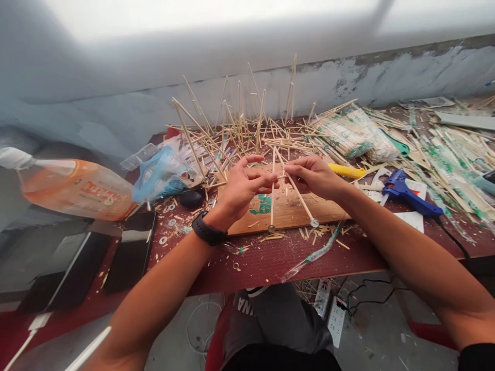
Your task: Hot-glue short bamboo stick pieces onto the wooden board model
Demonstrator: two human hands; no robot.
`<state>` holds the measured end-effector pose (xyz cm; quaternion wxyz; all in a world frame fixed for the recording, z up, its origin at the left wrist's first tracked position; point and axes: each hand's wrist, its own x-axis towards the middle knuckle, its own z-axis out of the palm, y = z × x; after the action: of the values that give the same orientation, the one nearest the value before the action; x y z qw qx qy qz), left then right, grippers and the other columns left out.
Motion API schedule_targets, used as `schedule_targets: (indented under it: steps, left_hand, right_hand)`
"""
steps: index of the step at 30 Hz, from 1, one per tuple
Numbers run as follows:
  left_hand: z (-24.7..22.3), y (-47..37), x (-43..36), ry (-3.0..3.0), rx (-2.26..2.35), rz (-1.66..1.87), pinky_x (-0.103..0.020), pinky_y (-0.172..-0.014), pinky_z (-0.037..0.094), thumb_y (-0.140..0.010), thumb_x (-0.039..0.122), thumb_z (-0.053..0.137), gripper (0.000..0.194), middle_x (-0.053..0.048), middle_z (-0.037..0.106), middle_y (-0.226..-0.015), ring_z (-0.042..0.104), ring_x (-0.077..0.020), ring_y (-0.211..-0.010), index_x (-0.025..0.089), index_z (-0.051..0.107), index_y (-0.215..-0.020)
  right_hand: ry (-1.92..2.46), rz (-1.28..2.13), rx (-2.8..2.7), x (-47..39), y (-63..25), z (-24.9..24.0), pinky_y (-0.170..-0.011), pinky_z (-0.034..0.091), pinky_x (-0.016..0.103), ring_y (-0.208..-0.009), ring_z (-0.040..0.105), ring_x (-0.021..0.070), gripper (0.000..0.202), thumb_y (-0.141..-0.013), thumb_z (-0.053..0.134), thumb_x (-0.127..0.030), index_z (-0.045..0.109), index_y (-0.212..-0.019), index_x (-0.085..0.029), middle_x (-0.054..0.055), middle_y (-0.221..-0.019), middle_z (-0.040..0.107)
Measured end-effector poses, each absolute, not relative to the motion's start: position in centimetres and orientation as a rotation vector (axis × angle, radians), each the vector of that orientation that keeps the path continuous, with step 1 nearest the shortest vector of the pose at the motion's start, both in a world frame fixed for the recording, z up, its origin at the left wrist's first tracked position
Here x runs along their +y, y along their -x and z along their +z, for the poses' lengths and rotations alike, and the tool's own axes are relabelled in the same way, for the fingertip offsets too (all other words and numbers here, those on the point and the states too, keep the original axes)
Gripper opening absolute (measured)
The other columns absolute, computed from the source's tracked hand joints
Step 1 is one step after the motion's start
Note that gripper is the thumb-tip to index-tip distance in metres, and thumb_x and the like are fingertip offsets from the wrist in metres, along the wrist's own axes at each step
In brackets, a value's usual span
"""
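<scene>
An A-shaped frame of thin wooden sticks [273, 206] stands over the wooden board [243, 221], its two legs joined at the top and each ending in a small round piece at the bottom. My left hand [247, 185] pinches the left leg and the end of a short crosspiece between thumb and finger, the other fingers spread. My right hand [309, 175] has its fingertips closed on the right leg, near the other end of the crosspiece. Behind my hands, several more stick frames [240, 113] stand among loose sticks.
A blue glue gun [412, 193] and a yellow-handled tool [346, 171] lie at the right, near bagged sticks [348, 131]. Leftward are an orange drink bottle [77, 185], a blue plastic bag [158, 172] and a black phone [129, 252]. Wood scraps litter the red table [240, 275].
</scene>
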<state>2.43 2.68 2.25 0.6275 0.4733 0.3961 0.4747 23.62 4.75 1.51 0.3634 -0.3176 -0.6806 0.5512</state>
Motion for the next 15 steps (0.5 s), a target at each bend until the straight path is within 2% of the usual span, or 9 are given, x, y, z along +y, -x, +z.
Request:
schedule_targets:
  steps: [5, 9, 15]
  left_hand:
    - [2.23, -2.4, 2.66, -1.096, 0.887, 1.048, -0.024, -0.064, 0.054, -0.077, 0.019, 0.091, 0.058, -0.002, 0.079, -0.075, 0.077, -0.0164, -0.07, 0.018, 0.054, -0.12]
    - [2.32, -2.45, 2.58, -1.063, 0.861, 1.027, -0.022, -0.064, 0.053, -0.08, 0.014, 0.089, 0.055, -0.001, 0.078, -0.073, 0.076, -0.0144, -0.067, 0.017, 0.052, -0.122]
    - [2.15, -2.28, 2.6, -0.994, 0.804, 0.955, -0.025, -0.067, 0.056, -0.077, 0.013, 0.093, 0.063, 0.0, 0.077, -0.076, 0.079, -0.0166, -0.07, 0.018, 0.052, -0.125]
  right_hand:
    - [0.846, 1.437, -1.742, 4.8, -23.65, 1.45, -0.041, 0.024, 0.024, -0.044, 0.029, 0.0048, 0.05, -0.095, 0.075, -0.063, 0.067, -0.076, -0.018, -0.01, -0.051, 0.038]
    - [0.846, 1.428, -1.714, 4.84, -23.51, 1.46, -0.042, 0.026, 0.024, -0.046, 0.031, 0.0043, 0.053, -0.094, 0.078, -0.062, 0.059, -0.07, -0.019, -0.008, -0.053, 0.041]
    - [0.818, 1.556, -1.534, 5.16, -23.48, 0.91, -0.045, 0.03, 0.023, -0.051, 0.034, 0.0059, 0.05, -0.088, 0.084, -0.067, 0.068, -0.09, -0.019, -0.008, -0.06, 0.047]
